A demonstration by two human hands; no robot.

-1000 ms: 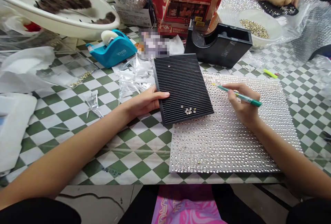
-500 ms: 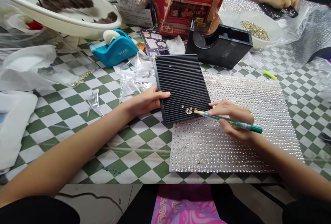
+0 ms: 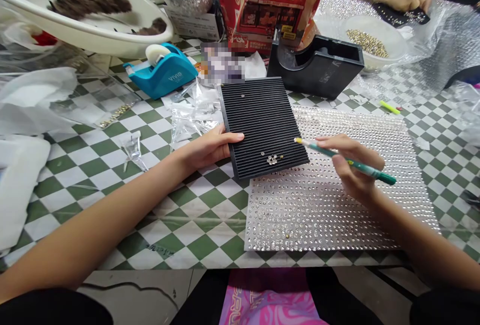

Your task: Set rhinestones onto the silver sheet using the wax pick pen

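Pinched in the right hand [image 3: 354, 167], the green pen [image 3: 348, 161] points its yellow tip left, toward the ridged black tray [image 3: 264, 120]. The left hand [image 3: 213, 147] grips that tray's near side.

My desk [image 3: 180, 237], checked green and white, carries a studded sheet [image 3: 322, 215] right of centre, a blue tape dispenser [image 3: 167, 76] upper left, a black dispenser [image 3: 322, 76] upper right and crumpled clear wrappers [image 3: 193, 115] near centre.

Pen [image 3: 381, 176] away from loose stones [image 3: 272, 160] — right hand [image 3: 353, 170] back, off tray [image 3: 262, 120]
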